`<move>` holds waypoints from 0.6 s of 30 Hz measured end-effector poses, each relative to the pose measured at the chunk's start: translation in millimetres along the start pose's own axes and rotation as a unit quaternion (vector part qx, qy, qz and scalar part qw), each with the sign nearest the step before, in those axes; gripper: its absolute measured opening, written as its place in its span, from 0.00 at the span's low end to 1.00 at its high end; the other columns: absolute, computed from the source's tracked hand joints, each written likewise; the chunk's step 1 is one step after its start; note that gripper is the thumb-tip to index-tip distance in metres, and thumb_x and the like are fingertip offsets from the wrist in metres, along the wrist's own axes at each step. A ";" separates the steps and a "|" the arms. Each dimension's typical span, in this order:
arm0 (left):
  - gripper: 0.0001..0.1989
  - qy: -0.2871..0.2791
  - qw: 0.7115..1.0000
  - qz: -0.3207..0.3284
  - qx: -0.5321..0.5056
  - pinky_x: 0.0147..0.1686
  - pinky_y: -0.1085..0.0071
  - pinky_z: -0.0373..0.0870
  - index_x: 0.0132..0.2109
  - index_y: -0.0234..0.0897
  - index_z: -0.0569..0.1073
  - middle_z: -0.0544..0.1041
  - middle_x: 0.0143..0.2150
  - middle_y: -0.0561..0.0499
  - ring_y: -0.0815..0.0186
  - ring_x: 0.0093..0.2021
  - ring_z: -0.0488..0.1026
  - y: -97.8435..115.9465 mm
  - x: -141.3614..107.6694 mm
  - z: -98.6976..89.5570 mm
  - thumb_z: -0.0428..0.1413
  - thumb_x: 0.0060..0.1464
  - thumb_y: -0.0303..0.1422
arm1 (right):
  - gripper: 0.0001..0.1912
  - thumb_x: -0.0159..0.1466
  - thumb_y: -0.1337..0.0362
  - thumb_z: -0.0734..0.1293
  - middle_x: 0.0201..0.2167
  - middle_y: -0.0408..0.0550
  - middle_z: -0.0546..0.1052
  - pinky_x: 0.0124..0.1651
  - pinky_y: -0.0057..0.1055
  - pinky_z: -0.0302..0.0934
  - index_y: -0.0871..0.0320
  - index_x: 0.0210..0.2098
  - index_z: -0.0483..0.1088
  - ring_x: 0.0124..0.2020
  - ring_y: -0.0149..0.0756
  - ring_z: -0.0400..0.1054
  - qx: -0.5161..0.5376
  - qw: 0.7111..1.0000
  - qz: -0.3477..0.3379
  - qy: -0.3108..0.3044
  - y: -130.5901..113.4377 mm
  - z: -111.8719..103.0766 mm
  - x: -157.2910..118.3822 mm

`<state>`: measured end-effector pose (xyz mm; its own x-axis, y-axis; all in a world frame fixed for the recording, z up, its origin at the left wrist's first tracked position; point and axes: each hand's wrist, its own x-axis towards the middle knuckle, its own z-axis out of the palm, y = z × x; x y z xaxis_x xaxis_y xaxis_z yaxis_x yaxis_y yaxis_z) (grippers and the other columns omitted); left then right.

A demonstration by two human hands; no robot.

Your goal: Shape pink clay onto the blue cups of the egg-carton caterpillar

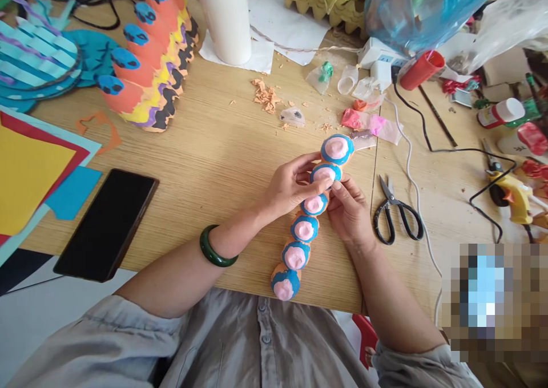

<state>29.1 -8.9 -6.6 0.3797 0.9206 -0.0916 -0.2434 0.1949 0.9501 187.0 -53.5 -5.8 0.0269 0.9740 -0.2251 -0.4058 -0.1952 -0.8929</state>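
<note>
Watching remotely, I find the fingers of the left hand (293, 185) and right hand (349, 208) pinched closed on a painted egg-carton caterpillar (314, 204) at frame centre, likely light but crushable, safest held gently around one cup.

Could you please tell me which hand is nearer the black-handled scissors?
The right hand sits just left of the scissors; the left hand lies farther left.

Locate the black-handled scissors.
In the head view, the black-handled scissors lie on the wooden table just right of the person's right hand, with a white cable running past their far side.
</note>
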 end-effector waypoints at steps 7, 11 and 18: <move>0.33 -0.003 0.998 -0.065 -0.009 0.51 0.67 0.78 0.65 0.33 0.77 0.85 0.56 0.44 0.54 0.57 0.81 16.6 -1.4 0.1 0.65 0.58 0.47 | 0.14 0.58 0.51 0.83 0.31 0.36 0.84 0.33 0.28 0.74 0.48 0.36 0.80 0.29 0.30 0.76 0.016 1.000 -0.006 -0.019 -0.8 1.7 -0.7; 0.34 -0.027 0.998 -0.058 -0.019 0.48 0.69 0.79 0.64 0.33 0.77 0.86 0.51 0.44 0.59 0.51 0.83 12.6 0.4 -4.0 0.69 0.55 0.44 | 0.14 0.58 0.52 0.84 0.30 0.35 0.84 0.31 0.27 0.72 0.48 0.36 0.80 0.26 0.29 0.74 0.014 1.000 -0.011 -0.024 1.4 1.7 -0.8; 0.40 -0.011 0.998 -0.040 -0.047 0.46 0.71 0.79 0.62 0.30 0.75 0.86 0.51 0.41 0.60 0.50 0.83 3.2 2.1 -2.6 0.74 0.49 0.47 | 0.13 0.56 0.53 0.84 0.29 0.36 0.84 0.29 0.28 0.71 0.48 0.35 0.82 0.25 0.29 0.73 0.026 1.000 0.000 -0.008 0.9 1.9 -0.6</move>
<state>26.9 -5.5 -4.6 0.4210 0.8933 -0.1574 -0.2943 0.2986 0.9079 184.9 -54.0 -5.8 0.0131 0.9758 -0.2181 -0.4534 -0.1886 -0.8711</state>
